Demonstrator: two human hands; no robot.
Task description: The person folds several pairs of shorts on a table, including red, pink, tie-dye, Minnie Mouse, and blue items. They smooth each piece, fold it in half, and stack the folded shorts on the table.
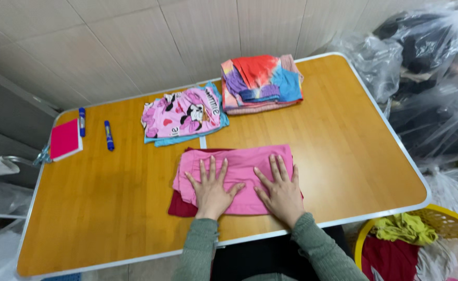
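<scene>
The fingers (212, 167) of the left hand (212, 190) are spreading wide and lying flat, palm down, pinching nothing. The fingers (277, 169) of the right hand (281, 193) are doing the same just beside them, fanned and pressing downward. Both hands are resting directly on a folded pink garment (239, 166), which is lying at the near middle of the tabletop (109, 208), straight ahead of the person. Its long axis is running left to right, across the direction the fingers are pointing, so the fingertips are reaching toward its far edge while the wrists are sitting at its near edge. The left hand is covering the left half and the right hand the right half; neither is nearer than the other. A dark red garment (179, 207) is showing under the pink one at the near left corner.

Farther back, well apart from the hands, a folded pink cartoon-print garment (183, 113) is lying on a light blue piece, and a stack of folded tie-dye clothes (260, 83) is sitting at the far edge. At the far left, two blue markers (108, 135) and a pink notebook (65, 139) are lying. Clear plastic bags of clothing (432, 88) are piling up to the right, with a yellow laundry basket (364, 234) near the right sleeve.
</scene>
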